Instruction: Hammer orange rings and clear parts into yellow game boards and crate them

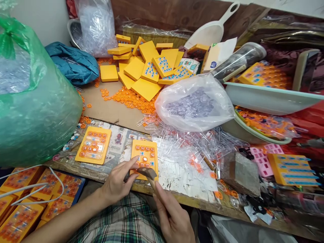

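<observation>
Now, in the head-cam view, a person in a checked garment (116, 221) works at a cluttered worktop (199, 205), both hands at the nr edge. The right hand (174, 214) is closed around the handle of a hammer-like tool (149, 173), its dark metal head over the lower part of a yellow board (144, 146). The left hand (118, 180) is half curled at the board's lower left, thumb & forefinger slightly apart beside the tool's head; can't tell if anything is pinched btwn them. That board lies flat nr the worktop's front edge, set w/ orange-rimmed pcs & a few blue-and-white bits. A second board (93, 145), similarly filled, lies to its left, well apart.

Behind, a heap of yellow slabs (139, 69), some w/ blue-marked faces, rises beyond a spread of loose orange pcs (134, 99). A white bag (162, 104) of clear pcs sits right of them, w/ a tangle of clear strips (202, 141) in front. Far right: a grey block (240, 170), a pink panel (260, 161) & a yellow block w/ blue strips (295, 168). At left, a big green bag (50, 114) bulges above more filled boards (50, 189), crossed in part by a white cable (37, 185).
</observation>
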A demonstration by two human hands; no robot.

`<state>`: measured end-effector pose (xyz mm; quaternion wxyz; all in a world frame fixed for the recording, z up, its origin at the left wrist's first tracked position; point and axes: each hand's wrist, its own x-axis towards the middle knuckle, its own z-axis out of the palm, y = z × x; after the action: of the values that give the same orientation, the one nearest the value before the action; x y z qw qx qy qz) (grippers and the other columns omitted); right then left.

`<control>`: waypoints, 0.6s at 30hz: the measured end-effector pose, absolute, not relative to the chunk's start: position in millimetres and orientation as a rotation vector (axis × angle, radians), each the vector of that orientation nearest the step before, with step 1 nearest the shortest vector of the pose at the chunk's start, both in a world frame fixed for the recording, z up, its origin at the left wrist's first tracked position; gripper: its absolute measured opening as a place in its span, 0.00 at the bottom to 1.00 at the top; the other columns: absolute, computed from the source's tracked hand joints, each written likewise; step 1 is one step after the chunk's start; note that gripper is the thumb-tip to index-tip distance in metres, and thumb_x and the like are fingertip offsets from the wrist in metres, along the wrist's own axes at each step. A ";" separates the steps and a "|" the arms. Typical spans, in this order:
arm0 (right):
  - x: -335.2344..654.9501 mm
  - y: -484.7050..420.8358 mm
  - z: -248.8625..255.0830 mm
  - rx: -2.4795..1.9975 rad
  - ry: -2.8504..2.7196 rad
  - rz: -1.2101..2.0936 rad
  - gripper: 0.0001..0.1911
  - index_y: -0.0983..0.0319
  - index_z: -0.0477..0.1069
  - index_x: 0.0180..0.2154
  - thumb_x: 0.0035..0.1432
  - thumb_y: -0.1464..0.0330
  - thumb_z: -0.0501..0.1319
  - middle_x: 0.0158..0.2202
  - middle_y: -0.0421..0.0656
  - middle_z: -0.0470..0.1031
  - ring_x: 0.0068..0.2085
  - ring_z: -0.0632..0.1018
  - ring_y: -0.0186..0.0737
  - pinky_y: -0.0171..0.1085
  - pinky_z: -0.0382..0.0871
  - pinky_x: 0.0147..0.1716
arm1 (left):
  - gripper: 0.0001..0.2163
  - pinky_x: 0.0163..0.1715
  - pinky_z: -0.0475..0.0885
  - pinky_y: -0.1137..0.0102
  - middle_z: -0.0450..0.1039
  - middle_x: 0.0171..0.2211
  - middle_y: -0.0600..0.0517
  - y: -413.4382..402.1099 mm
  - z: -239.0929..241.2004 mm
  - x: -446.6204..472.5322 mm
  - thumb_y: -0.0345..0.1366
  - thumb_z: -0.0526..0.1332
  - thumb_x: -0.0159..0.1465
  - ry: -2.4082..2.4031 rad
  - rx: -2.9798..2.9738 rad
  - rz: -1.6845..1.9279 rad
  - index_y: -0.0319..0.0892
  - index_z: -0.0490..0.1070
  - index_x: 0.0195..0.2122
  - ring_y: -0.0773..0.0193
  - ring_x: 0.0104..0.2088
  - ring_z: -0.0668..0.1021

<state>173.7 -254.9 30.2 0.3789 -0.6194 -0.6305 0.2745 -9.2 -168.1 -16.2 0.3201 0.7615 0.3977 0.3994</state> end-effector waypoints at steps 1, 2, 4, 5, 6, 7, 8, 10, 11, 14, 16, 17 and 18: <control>172.1 -254.5 31.2 -1.580 -1.650 0.698 0.24 0.53 0.66 0.57 0.61 0.74 0.55 0.44 0.45 0.79 0.41 0.81 0.40 0.35 0.75 0.41 | 0.34 0.44 0.77 0.65 0.77 0.41 0.51 -168.6 -16.4 -8.4 0.27 0.58 0.62 1.062 1.998 1.067 0.56 0.46 0.65 0.62 0.42 0.79; 171.2 -254.3 32.0 -1.583 -1.678 0.689 0.24 0.53 0.65 0.58 0.61 0.75 0.55 0.44 0.45 0.79 0.41 0.81 0.39 0.34 0.75 0.40 | 0.34 0.44 0.77 0.65 0.77 0.40 0.52 -169.3 -16.1 -7.6 0.27 0.59 0.62 1.082 1.990 1.080 0.56 0.45 0.65 0.62 0.41 0.79; 171.5 -254.7 33.5 -1.595 -1.714 0.665 0.25 0.53 0.64 0.59 0.61 0.76 0.55 0.44 0.45 0.79 0.40 0.81 0.39 0.34 0.74 0.40 | 0.34 0.44 0.77 0.64 0.77 0.38 0.52 -170.1 -15.0 -6.7 0.27 0.59 0.61 1.123 1.949 1.090 0.55 0.46 0.65 0.62 0.40 0.79; 172.3 -255.3 34.4 -1.592 -1.726 0.646 0.26 0.52 0.63 0.59 0.61 0.76 0.55 0.44 0.46 0.79 0.41 0.81 0.39 0.34 0.74 0.40 | 0.34 0.44 0.76 0.63 0.77 0.37 0.52 -170.0 -14.3 -6.3 0.28 0.60 0.61 1.143 1.911 1.085 0.55 0.48 0.65 0.61 0.39 0.79; 173.3 -256.1 35.3 -1.583 -1.727 0.618 0.27 0.52 0.62 0.60 0.61 0.77 0.55 0.45 0.46 0.78 0.41 0.80 0.39 0.34 0.74 0.40 | 0.34 0.45 0.76 0.63 0.77 0.36 0.52 -169.5 -13.5 -6.0 0.28 0.61 0.60 1.164 1.860 1.079 0.53 0.49 0.65 0.61 0.38 0.79; 174.1 -256.9 36.0 -1.572 -1.729 0.594 0.29 0.52 0.60 0.60 0.60 0.77 0.55 0.44 0.46 0.78 0.42 0.80 0.39 0.34 0.74 0.40 | 0.34 0.45 0.76 0.62 0.77 0.35 0.53 -168.8 -12.8 -5.6 0.29 0.61 0.59 1.187 1.799 1.072 0.53 0.50 0.64 0.61 0.37 0.79; 174.8 -257.5 36.4 -1.563 -1.740 0.576 0.29 0.52 0.59 0.61 0.60 0.78 0.55 0.44 0.46 0.78 0.41 0.80 0.38 0.33 0.74 0.39 | 0.34 0.44 0.76 0.62 0.77 0.33 0.53 -168.1 -12.2 -5.0 0.29 0.62 0.59 1.207 1.737 1.063 0.52 0.51 0.64 0.61 0.36 0.79; 175.3 -257.9 35.9 -1.576 -1.769 0.567 0.28 0.52 0.60 0.60 0.61 0.77 0.54 0.39 0.45 0.79 0.36 0.81 0.37 0.31 0.74 0.35 | 0.33 0.43 0.77 0.63 0.77 0.32 0.54 -167.7 -11.7 -3.2 0.30 0.63 0.58 1.241 1.639 1.050 0.52 0.53 0.63 0.61 0.35 0.79; 175.3 -257.6 34.9 -1.599 -1.786 0.586 0.27 0.52 0.62 0.60 0.61 0.76 0.54 0.37 0.45 0.80 0.34 0.81 0.37 0.31 0.74 0.32 | 0.33 0.42 0.77 0.63 0.77 0.32 0.54 -168.4 -11.8 -1.9 0.30 0.63 0.58 1.253 1.610 1.043 0.52 0.53 0.63 0.61 0.35 0.79; 175.7 -255.6 29.6 -1.647 -1.753 0.679 0.23 0.53 0.66 0.57 0.61 0.73 0.54 0.38 0.45 0.80 0.34 0.81 0.38 0.32 0.75 0.33 | 0.31 0.42 0.77 0.63 0.77 0.32 0.53 -172.5 -12.5 0.7 0.31 0.62 0.58 1.272 1.581 1.015 0.53 0.55 0.62 0.61 0.35 0.79; 178.4 -253.7 25.0 -1.656 -1.610 0.713 0.21 0.53 0.69 0.55 0.60 0.71 0.57 0.44 0.45 0.79 0.41 0.81 0.42 0.37 0.75 0.40 | 0.31 0.40 0.77 0.63 0.77 0.33 0.52 -170.4 -9.9 -2.4 0.32 0.63 0.57 1.263 1.605 0.981 0.52 0.56 0.62 0.61 0.35 0.79; 180.8 -252.7 22.6 -1.677 -1.497 0.704 0.20 0.54 0.71 0.53 0.59 0.69 0.59 0.47 0.45 0.78 0.44 0.80 0.45 0.39 0.75 0.43 | 0.31 0.40 0.77 0.63 0.77 0.35 0.52 -165.2 -6.5 -6.9 0.34 0.64 0.57 1.262 1.639 0.965 0.51 0.58 0.61 0.61 0.36 0.79; 184.0 -251.4 20.3 -1.715 -1.360 0.679 0.19 0.55 0.73 0.52 0.57 0.67 0.61 0.48 0.44 0.77 0.46 0.79 0.46 0.41 0.74 0.44 | 0.28 0.41 0.76 0.63 0.78 0.38 0.51 -156.3 -1.6 -13.9 0.35 0.64 0.56 1.275 1.690 0.960 0.51 0.61 0.59 0.60 0.37 0.79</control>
<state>184.0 -251.4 20.3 0.4125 -0.6817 -0.5406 0.2701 -13.9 -156.3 -1.6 0.3971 0.6673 0.5034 0.3790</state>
